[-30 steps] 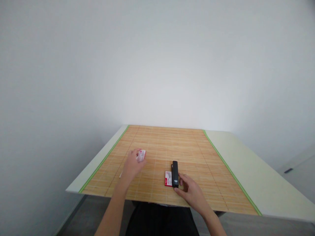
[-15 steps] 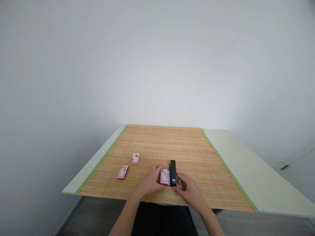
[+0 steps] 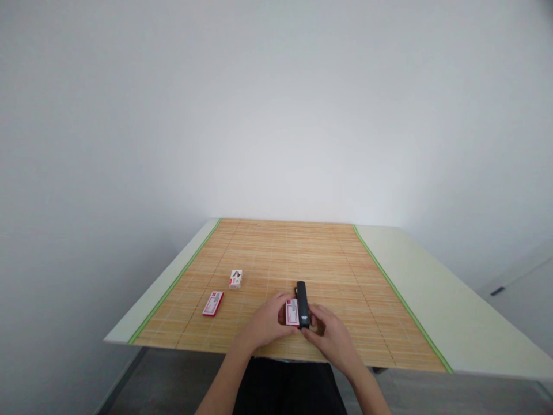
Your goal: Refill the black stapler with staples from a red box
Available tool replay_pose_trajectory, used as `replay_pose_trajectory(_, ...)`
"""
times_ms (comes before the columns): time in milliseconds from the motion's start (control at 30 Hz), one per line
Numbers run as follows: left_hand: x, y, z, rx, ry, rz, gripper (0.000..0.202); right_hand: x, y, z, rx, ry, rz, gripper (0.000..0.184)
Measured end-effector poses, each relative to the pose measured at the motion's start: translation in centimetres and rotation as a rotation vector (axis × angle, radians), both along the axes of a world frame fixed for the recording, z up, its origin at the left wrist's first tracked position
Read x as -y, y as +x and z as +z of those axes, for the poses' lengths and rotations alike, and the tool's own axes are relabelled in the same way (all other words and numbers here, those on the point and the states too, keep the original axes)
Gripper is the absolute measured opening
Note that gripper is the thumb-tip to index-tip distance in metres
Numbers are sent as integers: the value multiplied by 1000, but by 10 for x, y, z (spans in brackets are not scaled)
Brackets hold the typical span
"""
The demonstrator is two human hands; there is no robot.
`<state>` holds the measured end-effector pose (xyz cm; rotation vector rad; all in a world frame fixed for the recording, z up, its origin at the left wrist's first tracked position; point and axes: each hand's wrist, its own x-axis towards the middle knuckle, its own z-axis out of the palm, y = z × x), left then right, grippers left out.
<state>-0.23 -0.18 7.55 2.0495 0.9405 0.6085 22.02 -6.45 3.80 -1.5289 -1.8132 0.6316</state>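
My left hand [image 3: 266,323] pinches a small red-and-white staple box [image 3: 292,313] near the front edge of the bamboo mat [image 3: 294,259]. Right beside that box lies a black stapler [image 3: 302,296], and my right hand [image 3: 330,332] curls its fingers round the stapler's near end. Both hands meet at the stapler. Two more red-and-white boxes lie to the left: one flat [image 3: 213,303], one standing [image 3: 235,279].
The mat has green edging and covers a pale table [image 3: 436,288] set against a white wall. Bare table shows to the right of the mat, and a narrow strip to the left. The table's front edge runs just below my hands.
My left hand left the boxes at the left, crossed to the stapler and took hold of the box beside it. My right hand closed in on the stapler's near end.
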Motion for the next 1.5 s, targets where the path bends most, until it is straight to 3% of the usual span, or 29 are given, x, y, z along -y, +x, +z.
replay_pose_trajectory(100,1,-27,0,-65,40,138,99,0,2,-6,-23,3,-11,61)
replay_pose_trajectory(267,-18,-134,4,-314,102,415,71,1,3,-10,-28,1,-23,67)
replay_pose_trajectory(400,-41,-205,4,-456,72,448,85,0,3,-8,-13,-11,-23,67)
replay_pose_trajectory(500,-55,-219,6,-499,21,391,71,0,3,-8,-14,-14,-16,67)
replay_pose_trajectory(600,-57,-203,14,-494,18,299,54,0,4,-8,-17,-17,-6,65)
replay_pose_trajectory(667,-49,-178,19,-423,25,252,55,-1,3,-8,-15,-15,-2,61)
replay_pose_trajectory(733,-35,-143,23,-314,36,229,63,-1,2,-7,-10,-12,-2,55)
replay_pose_trajectory(867,-10,-62,26,-161,103,119,59,-2,1,-5,2,-23,-2,49)
replay_pose_trajectory(967,-4,-22,25,-128,180,84,59,-2,1,-6,-1,-16,-5,50)
replay_pose_trajectory(1067,-5,-9,21,-128,196,58,56,-2,1,-7,0,-6,-8,50)
replay_pose_trajectory(1233,-9,-12,17,-103,194,20,56,0,-1,-4,14,5,-4,46)
replay_pose_trajectory(1400,-5,-5,10,-5,108,6,54,1,-2,-1,22,20,2,43)
replay_pose_trajectory(1500,-2,-2,5,47,79,20,70,0,-1,-3,26,31,3,44)
